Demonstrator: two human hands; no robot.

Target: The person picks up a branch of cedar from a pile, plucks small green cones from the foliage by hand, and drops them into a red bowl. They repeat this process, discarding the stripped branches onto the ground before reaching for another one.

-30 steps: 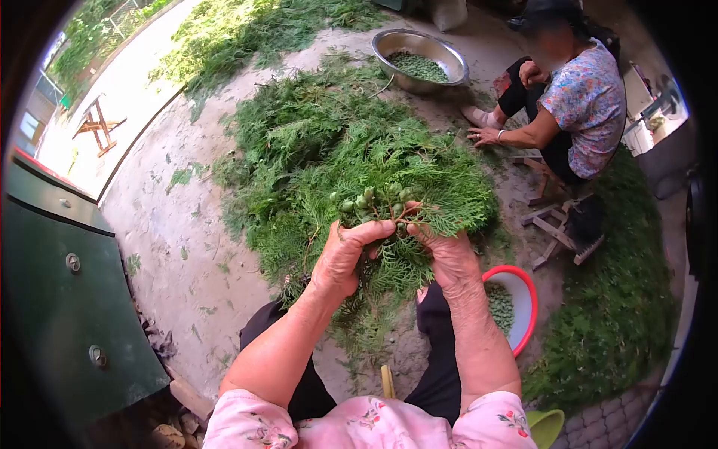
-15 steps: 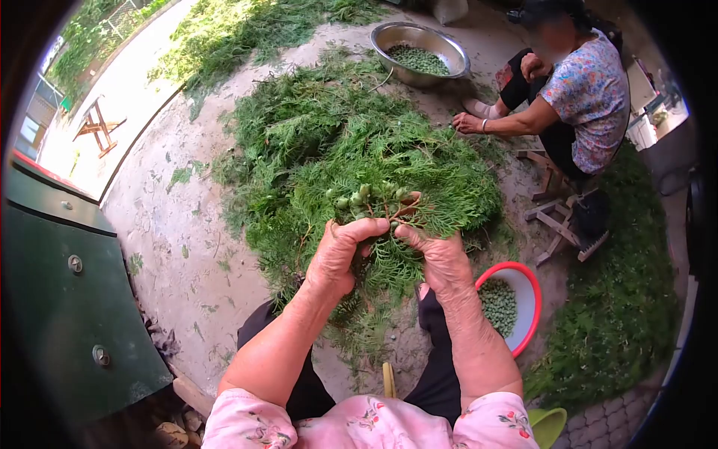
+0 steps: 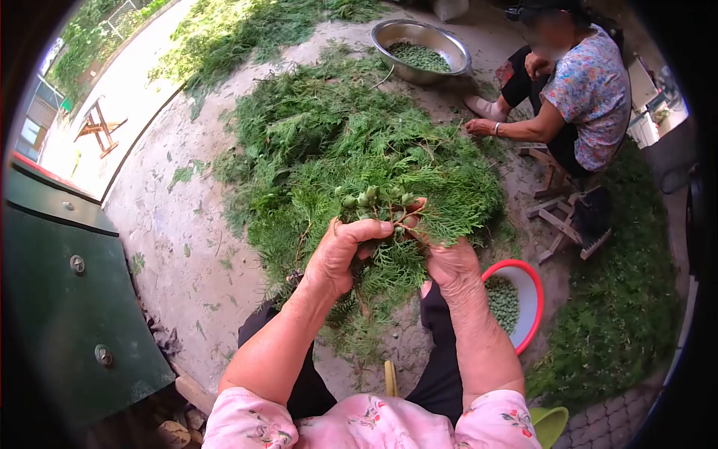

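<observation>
Over a large heap of green cut foliage (image 3: 314, 142), my left hand (image 3: 342, 251) is closed on a leafy sprig, its thumb lying across the stem. Several pale green cones (image 3: 368, 197) cluster on the sprig just above that thumb. My right hand (image 3: 449, 258) is closed at the sprig's right side, with brownish twigs between the two hands; its fingertips are partly hidden by leaves. To the right of my right forearm, a white basin with a red rim (image 3: 538, 299) holds many small green cones.
A metal bowl (image 3: 400, 69) of green cones stands beyond the heap. At the right a co-worker (image 3: 587, 90) sits on a low stool, one hand near the heap. A wooden stool (image 3: 557, 221) stands nearer. Green metal panels (image 3: 67, 299) are at the left.
My right hand has shifted slightly right and down, its thumb now more hidden by leaves. The cone cluster has moved slightly right. The co-worker's hand has drawn back toward their body.
</observation>
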